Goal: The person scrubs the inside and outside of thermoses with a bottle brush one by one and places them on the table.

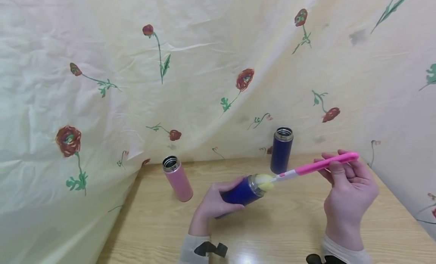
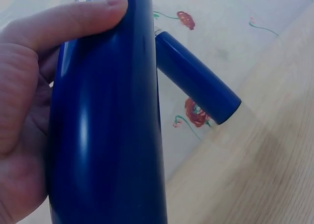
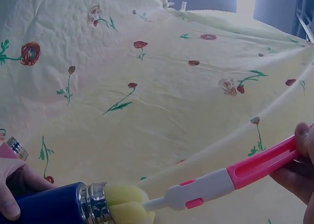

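Note:
My left hand [image 1: 218, 199] grips a blue thermos bottle [image 1: 241, 192] round its body, tilted with its open steel mouth toward the right. In my right hand [image 1: 351, 188] is the pink handle of a bottle brush [image 1: 316, 167], pinched between thumb and fingers. The brush's yellow sponge head [image 3: 128, 203] sits at the bottle's mouth, partly inside; its outer part shows beyond the steel rim. From the left wrist view, the fingers [image 2: 105, 10] wrap the bottle's smooth blue side [image 2: 108, 126]. How far the sponge reaches inside is hidden.
A pink bottle [image 1: 178, 179] without a lid stands on the wooden table [image 1: 153, 226] at the left. Behind the hands, a second dark blue bottle [image 1: 281, 150] stands upright and lidless. A flowered cloth [image 1: 201, 67] hangs along the table's back and sides.

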A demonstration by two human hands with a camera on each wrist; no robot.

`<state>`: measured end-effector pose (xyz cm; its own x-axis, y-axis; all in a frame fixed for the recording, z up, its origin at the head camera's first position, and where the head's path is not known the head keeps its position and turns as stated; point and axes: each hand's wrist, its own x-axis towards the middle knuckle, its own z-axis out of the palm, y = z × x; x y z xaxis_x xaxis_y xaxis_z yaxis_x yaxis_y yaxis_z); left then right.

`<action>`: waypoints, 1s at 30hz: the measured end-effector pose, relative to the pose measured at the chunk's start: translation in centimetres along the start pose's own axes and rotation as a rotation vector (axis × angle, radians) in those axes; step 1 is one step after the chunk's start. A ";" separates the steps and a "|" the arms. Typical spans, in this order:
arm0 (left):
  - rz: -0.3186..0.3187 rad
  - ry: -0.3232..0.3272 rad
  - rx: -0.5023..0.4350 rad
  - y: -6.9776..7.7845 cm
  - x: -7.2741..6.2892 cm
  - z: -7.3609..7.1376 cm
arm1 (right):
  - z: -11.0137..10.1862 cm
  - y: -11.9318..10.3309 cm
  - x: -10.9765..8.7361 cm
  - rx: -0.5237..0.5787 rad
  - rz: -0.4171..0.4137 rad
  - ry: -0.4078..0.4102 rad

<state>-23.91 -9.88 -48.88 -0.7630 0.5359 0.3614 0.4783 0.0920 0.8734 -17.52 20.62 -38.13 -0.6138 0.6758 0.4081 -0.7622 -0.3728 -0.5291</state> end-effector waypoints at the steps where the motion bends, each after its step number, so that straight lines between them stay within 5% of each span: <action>1: -0.010 0.011 0.010 0.1 0.0 0.0 | 0.0 0.0 0.0 -0.010 0.012 -0.003; 5: -0.034 0.044 0.058 0.4 0.0 0.0 | -0.1 0.0 0.0 -0.077 0.104 0.000; 13: 0.031 0.043 0.029 0.7 0.2 -0.3 | 0.3 -0.1 -0.3 -0.306 0.287 0.007; 19: 0.067 0.053 -0.048 0.8 0.3 0.0 | 1.2 1.2 -1.6 -0.611 0.497 -0.315; 23: 0.052 0.050 -0.068 0.8 0.3 0.3 | 1.9 2.1 -2.7 -0.665 0.442 -0.513; 30: 0.068 0.038 -0.064 0.8 0.5 0.5 | 1.8 1.8 -3.0 -0.614 0.356 -0.640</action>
<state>-23.70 -9.17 -48.16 -0.7463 0.5067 0.4317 0.5019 0.0022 0.8649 -17.45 16.77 -38.98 -0.9236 0.0429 0.3808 -0.3797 0.0322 -0.9245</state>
